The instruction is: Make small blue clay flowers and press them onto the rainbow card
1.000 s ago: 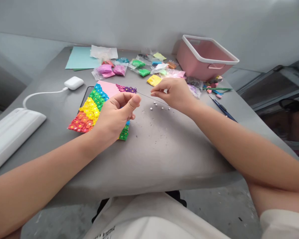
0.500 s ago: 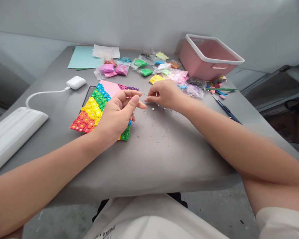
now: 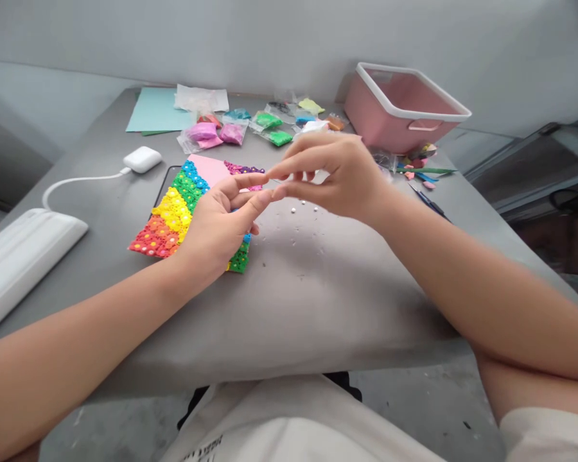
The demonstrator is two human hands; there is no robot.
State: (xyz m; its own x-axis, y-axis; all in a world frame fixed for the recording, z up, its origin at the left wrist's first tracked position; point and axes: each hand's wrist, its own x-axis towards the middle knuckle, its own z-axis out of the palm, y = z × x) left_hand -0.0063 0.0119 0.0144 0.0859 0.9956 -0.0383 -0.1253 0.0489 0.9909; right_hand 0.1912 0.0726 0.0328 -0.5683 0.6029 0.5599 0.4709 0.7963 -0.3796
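Note:
My left hand (image 3: 224,215) hovers over a pink sheet covered in rainbow bands of small clay flowers (image 3: 173,208), hiding its middle. Its thumb and fingers draw together at the tips, and what they hold is too small to make out. From the right, my right hand (image 3: 337,173) reaches across so that its fingertips meet those of the left. A thin pale sliver shows between its thumb and forefinger, its kind unclear. Tiny white balls (image 3: 293,210) lie on the grey table (image 3: 289,321) below the hands.
Bags of coloured clay (image 3: 231,133) spread along the back. A pink basket (image 3: 390,119) stands at the back right, with a dark blue pen-like tool (image 3: 428,202) before it. Leftward are a white earbud case (image 3: 143,159), its cable, and a white power bank (image 3: 33,256). Blue-green sheets (image 3: 157,110) lie behind.
My right hand has turned and lifted, its fingers now stretched towards my left hand until the fingertips meet. My left hand stays in nearly the same place. The view has shifted slightly.

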